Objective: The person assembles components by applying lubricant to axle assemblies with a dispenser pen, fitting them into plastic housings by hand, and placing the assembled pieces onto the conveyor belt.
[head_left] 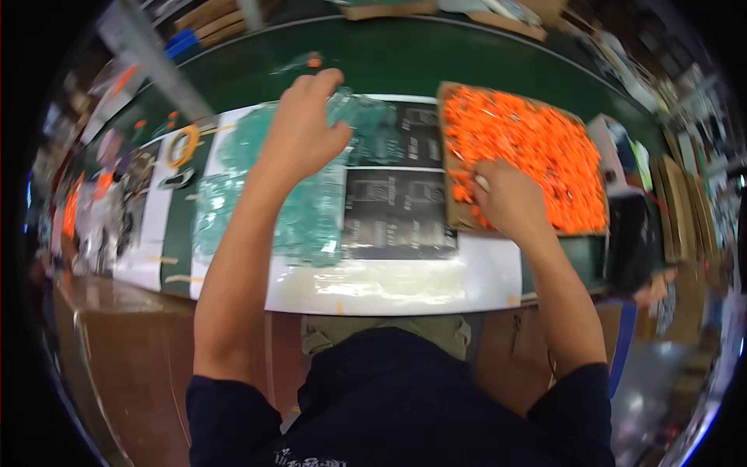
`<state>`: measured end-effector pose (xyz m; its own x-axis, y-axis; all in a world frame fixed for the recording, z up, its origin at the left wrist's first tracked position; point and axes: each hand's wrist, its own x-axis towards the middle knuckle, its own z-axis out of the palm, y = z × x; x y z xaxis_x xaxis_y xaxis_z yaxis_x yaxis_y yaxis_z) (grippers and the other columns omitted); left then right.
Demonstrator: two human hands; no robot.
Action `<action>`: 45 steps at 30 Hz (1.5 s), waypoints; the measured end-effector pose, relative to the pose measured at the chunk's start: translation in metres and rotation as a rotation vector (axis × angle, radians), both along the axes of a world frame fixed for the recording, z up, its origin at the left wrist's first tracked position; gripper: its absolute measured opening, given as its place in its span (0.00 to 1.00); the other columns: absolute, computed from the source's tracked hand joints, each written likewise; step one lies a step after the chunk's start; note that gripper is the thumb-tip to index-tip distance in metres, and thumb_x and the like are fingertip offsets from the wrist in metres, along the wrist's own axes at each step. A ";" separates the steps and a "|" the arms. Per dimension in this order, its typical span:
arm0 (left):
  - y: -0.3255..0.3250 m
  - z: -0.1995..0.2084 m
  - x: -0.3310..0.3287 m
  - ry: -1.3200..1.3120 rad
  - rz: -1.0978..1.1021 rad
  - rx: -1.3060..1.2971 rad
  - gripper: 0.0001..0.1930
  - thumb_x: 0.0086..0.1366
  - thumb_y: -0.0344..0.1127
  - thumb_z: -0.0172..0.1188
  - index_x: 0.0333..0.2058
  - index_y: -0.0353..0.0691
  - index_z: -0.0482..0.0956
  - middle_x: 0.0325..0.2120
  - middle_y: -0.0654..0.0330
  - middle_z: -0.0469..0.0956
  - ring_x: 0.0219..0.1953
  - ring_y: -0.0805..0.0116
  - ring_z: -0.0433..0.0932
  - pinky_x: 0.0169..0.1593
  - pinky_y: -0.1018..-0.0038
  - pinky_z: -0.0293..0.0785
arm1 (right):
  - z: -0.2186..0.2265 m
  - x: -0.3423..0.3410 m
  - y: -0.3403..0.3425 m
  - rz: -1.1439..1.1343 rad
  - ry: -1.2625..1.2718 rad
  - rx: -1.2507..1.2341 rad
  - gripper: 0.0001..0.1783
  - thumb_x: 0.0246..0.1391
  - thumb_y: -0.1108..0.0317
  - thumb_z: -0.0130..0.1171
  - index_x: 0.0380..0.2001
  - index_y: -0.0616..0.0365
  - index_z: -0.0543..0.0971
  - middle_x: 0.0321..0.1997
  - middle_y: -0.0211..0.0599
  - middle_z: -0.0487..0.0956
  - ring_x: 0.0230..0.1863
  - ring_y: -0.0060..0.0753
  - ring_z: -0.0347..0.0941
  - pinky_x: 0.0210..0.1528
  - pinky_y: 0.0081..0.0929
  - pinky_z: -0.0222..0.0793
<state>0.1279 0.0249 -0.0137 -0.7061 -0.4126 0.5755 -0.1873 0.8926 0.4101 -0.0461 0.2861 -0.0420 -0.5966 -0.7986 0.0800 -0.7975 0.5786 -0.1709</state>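
Note:
My left hand (pixel 307 128) is raised above a spread of clear greenish plastic bags (pixel 272 210). Its thumb stands apart from the fingers, and nothing shows between them. Just beyond the fingertips a small clear bag with an orange piece (pixel 313 60) in it appears, blurred, over the green surface. My right hand (pixel 510 198) reaches into a shallow cardboard tray (pixel 467 221) heaped with small orange pieces (pixel 537 148). Its fingers curl down at the tray's left side. A pale spot shows at the thumb side; what the fingertips hold is hidden.
Dark printed sheets (pixel 401 210) lie between the bags and the tray, on a white board (pixel 373 300) along the table's near edge. A yellow tape roll (pixel 183 145) and more bagged pieces are at left. A black bag (pixel 630 241) hangs right of the tray.

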 end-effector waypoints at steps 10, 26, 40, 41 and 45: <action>0.138 -0.034 0.051 -0.527 -0.523 0.578 0.25 0.54 0.27 0.58 0.54 0.38 0.71 0.51 0.52 0.77 0.51 0.49 0.74 0.51 0.60 0.71 | 0.011 0.002 0.017 -0.080 -0.226 -0.239 0.07 0.58 0.66 0.61 0.35 0.57 0.83 0.35 0.39 0.83 0.33 0.37 0.76 0.37 0.32 0.71; 0.177 -0.068 0.077 -0.294 -0.278 -0.026 0.19 0.57 0.35 0.67 0.49 0.45 0.80 0.58 0.59 0.76 0.53 0.58 0.71 0.58 0.59 0.59 | 0.002 0.038 0.064 0.011 -0.349 -0.625 0.04 0.55 0.74 0.65 0.33 0.62 0.82 0.32 0.32 0.81 0.31 0.26 0.71 0.35 0.22 0.67; 0.165 -0.063 0.090 -0.286 -0.438 0.154 0.16 0.58 0.35 0.67 0.47 0.46 0.83 0.58 0.62 0.78 0.50 0.58 0.75 0.52 0.66 0.69 | 0.011 0.071 0.067 0.207 -0.373 -0.702 0.04 0.48 0.78 0.68 0.30 0.62 0.83 0.31 0.34 0.80 0.31 0.30 0.71 0.37 0.24 0.67; 0.159 -0.064 0.088 -0.299 -0.425 0.213 0.17 0.58 0.34 0.67 0.47 0.45 0.83 0.57 0.61 0.79 0.50 0.57 0.77 0.52 0.66 0.70 | 0.009 0.072 0.065 0.231 -0.401 -0.717 0.05 0.48 0.78 0.68 0.30 0.62 0.83 0.31 0.34 0.80 0.31 0.30 0.71 0.37 0.24 0.67; 0.146 -0.067 0.075 -0.233 -0.376 0.294 0.19 0.56 0.31 0.68 0.48 0.42 0.82 0.54 0.58 0.81 0.48 0.55 0.80 0.50 0.68 0.75 | 0.006 0.081 0.063 0.285 -0.487 -0.733 0.06 0.47 0.79 0.68 0.30 0.60 0.83 0.32 0.34 0.80 0.32 0.31 0.72 0.37 0.25 0.68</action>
